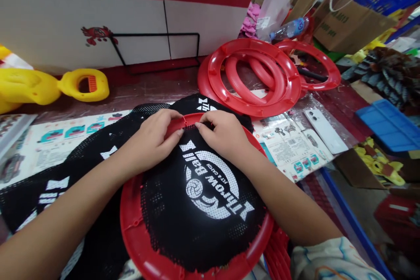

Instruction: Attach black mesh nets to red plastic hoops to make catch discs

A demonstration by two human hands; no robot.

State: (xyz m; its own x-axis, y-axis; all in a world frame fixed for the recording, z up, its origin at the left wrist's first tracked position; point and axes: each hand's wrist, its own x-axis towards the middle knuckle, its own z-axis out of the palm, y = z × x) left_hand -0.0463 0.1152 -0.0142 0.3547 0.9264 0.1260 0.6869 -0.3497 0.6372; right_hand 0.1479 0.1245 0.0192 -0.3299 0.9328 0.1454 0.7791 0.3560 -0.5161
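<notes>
A red plastic ring (131, 227) lies in front of me with a round black mesh net (197, 210) printed "Throw Ball" stretched over it. My left hand (154, 138) pinches the net's far edge against the ring's rim. Close beside it, my right hand (225, 133) pinches the same edge, its fingertips almost touching those of the left. Under and to the left of the ring lies a pile of more black printed nets (65, 175).
A stack of red rings (252, 74) lies at the far right, with printed paper sheets (288, 144) and a white phone (324, 129) in front of it. Yellow plastic parts (83, 84) lie far left. A blue tray (390, 124), cardboard boxes and bags crowd the right.
</notes>
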